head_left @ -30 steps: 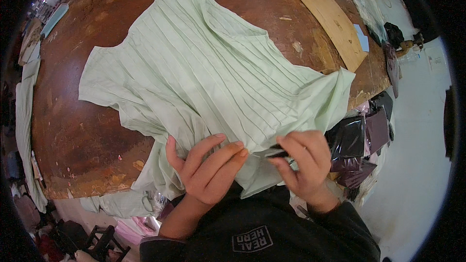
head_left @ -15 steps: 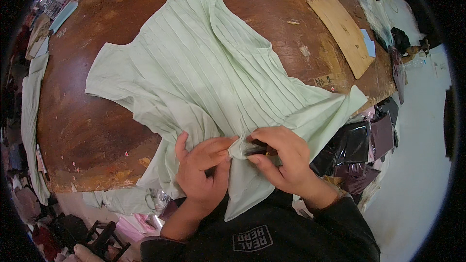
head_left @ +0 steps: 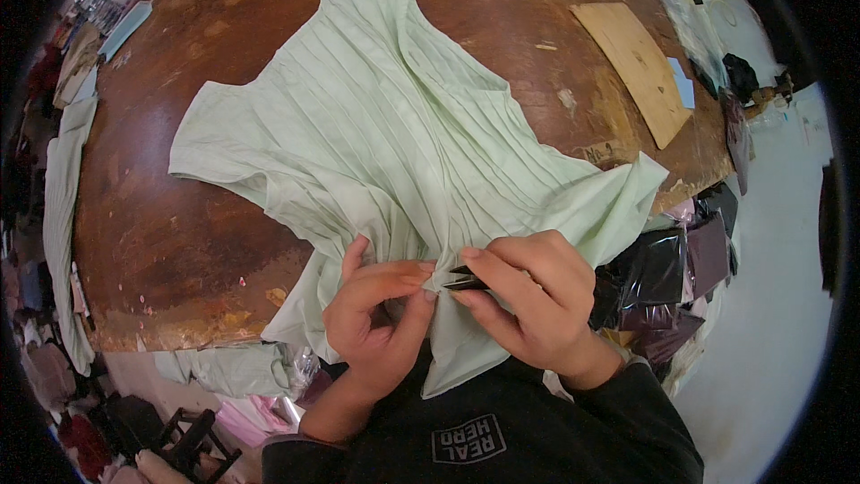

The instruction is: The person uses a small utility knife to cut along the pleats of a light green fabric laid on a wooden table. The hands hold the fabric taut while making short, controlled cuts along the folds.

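Observation:
A pale mint garment [head_left: 358, 99] with long pleats lies spread over the brown wooden table [head_left: 161, 242], its lower part bunched at the near edge. My left hand [head_left: 376, 323] is closed on a fold of this cloth, pinching it between fingertips and thumb. Just right of that pinch, my right hand [head_left: 528, 296] grips a small dark thread snipper [head_left: 461, 279], whose blades meet the pinched fold. Whether the blades are cutting is too small to tell.
A thin wooden board [head_left: 632, 72] and blue card [head_left: 681, 81] lie at the far right. Packed dark garments [head_left: 654, 269] are piled below the right edge. Folded pale cloth [head_left: 67, 206] runs along the left edge. A dark stool [head_left: 193, 435] stands at lower left.
My right hand and the snipper have moved left to the fold. My left hand has turned and curled, drawing the cloth into a pinch. The garment's top appears farther right and lower in view.

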Demonstrator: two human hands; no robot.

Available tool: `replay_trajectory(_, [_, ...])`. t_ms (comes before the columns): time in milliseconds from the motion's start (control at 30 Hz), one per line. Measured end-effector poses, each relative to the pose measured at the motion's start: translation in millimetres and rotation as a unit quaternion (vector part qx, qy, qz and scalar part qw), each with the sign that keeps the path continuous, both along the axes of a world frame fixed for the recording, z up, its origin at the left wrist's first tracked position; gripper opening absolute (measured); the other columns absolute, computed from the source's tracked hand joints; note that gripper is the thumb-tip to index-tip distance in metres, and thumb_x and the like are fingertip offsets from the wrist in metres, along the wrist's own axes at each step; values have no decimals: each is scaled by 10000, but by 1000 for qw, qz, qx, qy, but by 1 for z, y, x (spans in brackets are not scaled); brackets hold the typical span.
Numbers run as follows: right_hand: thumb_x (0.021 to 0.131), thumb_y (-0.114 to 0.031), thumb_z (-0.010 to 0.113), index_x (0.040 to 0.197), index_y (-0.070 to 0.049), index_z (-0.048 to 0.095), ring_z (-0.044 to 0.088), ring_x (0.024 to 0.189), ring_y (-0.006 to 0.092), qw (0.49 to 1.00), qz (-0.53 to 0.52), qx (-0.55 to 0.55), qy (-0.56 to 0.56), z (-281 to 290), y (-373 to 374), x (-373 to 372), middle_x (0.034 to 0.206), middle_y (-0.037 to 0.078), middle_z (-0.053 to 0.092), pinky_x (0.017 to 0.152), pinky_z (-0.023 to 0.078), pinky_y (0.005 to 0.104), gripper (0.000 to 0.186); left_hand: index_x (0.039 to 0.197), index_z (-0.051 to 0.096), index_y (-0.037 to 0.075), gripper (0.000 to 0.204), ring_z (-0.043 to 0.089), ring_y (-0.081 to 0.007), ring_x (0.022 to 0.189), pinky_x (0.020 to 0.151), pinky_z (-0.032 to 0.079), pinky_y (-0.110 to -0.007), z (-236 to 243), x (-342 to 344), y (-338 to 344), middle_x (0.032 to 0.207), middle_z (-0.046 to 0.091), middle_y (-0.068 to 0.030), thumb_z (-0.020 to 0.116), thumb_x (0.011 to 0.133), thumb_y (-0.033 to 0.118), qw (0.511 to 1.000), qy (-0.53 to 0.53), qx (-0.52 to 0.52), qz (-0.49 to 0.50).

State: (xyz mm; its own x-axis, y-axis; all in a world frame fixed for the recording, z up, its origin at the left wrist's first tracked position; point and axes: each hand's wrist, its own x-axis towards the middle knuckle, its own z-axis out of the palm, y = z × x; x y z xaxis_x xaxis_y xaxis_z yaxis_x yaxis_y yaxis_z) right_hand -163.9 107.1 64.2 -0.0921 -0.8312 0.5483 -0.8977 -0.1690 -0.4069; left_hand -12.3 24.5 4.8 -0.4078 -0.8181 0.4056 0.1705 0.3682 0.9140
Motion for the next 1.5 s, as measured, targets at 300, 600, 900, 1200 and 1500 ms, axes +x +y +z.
replay_trajectory(300, [649,-100,787,1021,-13,684,578,668,221,1000,3,-6,-12,-3,0,3,889,76,629,556,442,316,396,916,578,81,218,702,-221,901,1115,230,-499,-3,1,1,896,718,-98,705,786,-41,1000,6,-9,-17])
replay_trajectory(600, [646,-93,786,1022,-4,686,575,653,213,1000,10,-14,-15,-5,0,5,880,75,629,553,439,309,399,910,569,78,221,701,-241,908,1131,184,-484,-3,-2,3,875,712,-101,701,788,-51,999,41,28,-17])
replay_trajectory(900, [646,-75,791,987,1,694,575,638,209,999,18,-36,-28,-7,-1,5,867,73,634,542,442,299,362,907,564,81,230,700,-250,902,1132,188,-484,-6,-2,3,881,716,-99,705,784,-53,998,52,19,-22])
replay_trajectory(1200, [654,-81,791,988,-4,692,576,638,213,999,5,-32,-40,-8,0,5,868,74,636,539,440,303,356,906,553,79,248,693,-261,916,1135,185,-493,-6,-2,4,877,701,-100,687,768,-78,996,80,40,-12])
replay_trajectory(1500, [663,-101,788,1001,-3,691,573,628,211,998,24,-39,-50,-8,-2,7,867,75,638,528,437,303,365,908,546,83,250,688,-253,910,1135,185,-490,-7,-2,4,869,694,-91,691,773,-70,997,74,29,-22])
